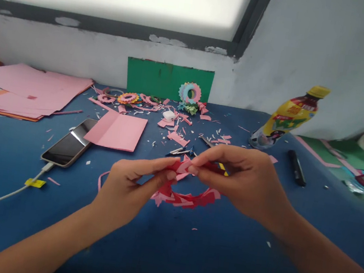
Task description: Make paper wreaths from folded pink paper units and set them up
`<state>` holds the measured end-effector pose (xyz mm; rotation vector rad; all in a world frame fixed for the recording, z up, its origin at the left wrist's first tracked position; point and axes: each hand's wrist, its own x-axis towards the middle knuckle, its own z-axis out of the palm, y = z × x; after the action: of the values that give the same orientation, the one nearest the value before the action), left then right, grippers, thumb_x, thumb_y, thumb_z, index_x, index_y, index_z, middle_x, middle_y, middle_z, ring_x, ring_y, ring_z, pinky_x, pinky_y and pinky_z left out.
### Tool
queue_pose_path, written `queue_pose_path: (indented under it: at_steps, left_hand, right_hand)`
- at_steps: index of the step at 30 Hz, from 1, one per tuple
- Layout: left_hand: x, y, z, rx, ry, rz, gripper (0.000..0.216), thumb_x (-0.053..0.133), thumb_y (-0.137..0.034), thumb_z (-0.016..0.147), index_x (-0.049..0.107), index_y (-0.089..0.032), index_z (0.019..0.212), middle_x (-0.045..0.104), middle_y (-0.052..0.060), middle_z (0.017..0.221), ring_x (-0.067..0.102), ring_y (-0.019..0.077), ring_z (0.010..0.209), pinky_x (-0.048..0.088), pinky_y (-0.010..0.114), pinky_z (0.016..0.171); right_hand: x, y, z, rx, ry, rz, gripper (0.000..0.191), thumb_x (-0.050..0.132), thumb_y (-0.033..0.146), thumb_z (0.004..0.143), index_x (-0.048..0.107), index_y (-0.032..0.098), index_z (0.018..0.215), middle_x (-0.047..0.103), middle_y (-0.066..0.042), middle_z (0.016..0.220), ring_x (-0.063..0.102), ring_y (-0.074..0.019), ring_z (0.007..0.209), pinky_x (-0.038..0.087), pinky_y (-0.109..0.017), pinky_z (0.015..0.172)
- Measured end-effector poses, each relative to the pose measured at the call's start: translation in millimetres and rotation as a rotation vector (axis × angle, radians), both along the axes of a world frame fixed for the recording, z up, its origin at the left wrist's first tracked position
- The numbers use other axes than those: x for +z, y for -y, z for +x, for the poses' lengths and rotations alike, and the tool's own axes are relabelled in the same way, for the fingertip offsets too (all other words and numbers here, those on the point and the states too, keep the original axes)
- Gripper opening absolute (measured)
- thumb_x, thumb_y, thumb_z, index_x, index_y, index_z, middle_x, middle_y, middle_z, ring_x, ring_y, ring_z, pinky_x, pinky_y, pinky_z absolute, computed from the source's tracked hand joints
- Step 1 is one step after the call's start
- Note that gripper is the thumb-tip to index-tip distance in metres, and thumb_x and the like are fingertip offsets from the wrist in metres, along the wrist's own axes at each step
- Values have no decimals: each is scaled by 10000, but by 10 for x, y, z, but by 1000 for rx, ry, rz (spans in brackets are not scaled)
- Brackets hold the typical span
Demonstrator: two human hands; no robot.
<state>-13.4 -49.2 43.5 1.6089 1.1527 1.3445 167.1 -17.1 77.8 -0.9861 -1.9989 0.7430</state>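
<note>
Inspecting the red-and-pink folded-paper band point(189, 200), towards five o'clock from mid-view, we judge it light, springy and easily crushed, best held at its folds. We find the left hand point(134, 183) nearly closed, pinching the band's eleven-o'clock edge; the right hand point(247, 182) likewise pinches folds near twelve.

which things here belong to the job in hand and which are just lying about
Likely the job:
- red-and-pink folded paper piece, held by left hand and right hand
- pink sheets, matching colour

Apparently just lying about:
- phone
- white cable
- bottle
</note>
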Motion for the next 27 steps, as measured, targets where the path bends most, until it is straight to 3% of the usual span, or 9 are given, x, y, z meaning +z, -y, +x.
queue_pose_path:
  at_steps: [7,18,20,23,25,27]
  left_hand:
    - [23,-1,27,-30,161,-81,174,663,-100,694,721,-205,820,720,-25,675,671,121,586,562,141,505]
    - [-11,17,6,-34,88,-44,221,639,-93,724,709,-218,892,733,-29,793,694,142,676,585,165,600]
    - [-23,6,-13,-34,-7,49,237,622,-82,741,700,-221,917,731,-28,832,694,140,701,586,172,632]
    - [-22,0,-69,-61,-170,359,314,594,-27,754,664,-220,990,716,-24,937,683,110,782,563,147,720]
    - [3,18,-112,-78,-284,578,313,577,1,759,651,-191,994,702,1,992,666,97,848,537,142,789]
    - [42,51,-141,-72,-386,697,209,582,-30,773,661,-163,914,704,31,977,653,108,890,521,178,846]
  right_hand:
    - [-95,21,-53,-45,-80,54,23,658,233,730,652,213,737,673,23,714,613,-106,632,506,-200,569]
    - [-143,46,-91,-70,-75,98,54,672,218,725,632,211,761,683,17,719,637,-115,620,527,-203,553]
    - [-155,40,-83,-33,-92,91,105,688,203,709,619,210,789,685,22,730,655,-121,652,538,-199,571]
    - [-153,23,-46,77,-122,154,164,696,163,701,605,204,832,690,25,761,665,-108,685,545,-173,602]
    - [-118,12,-8,188,-131,300,191,689,148,714,604,193,879,698,4,808,663,-105,718,549,-182,657]
    - [-56,6,31,294,-72,518,187,687,145,722,614,189,889,707,-19,849,657,-117,770,541,-221,743]
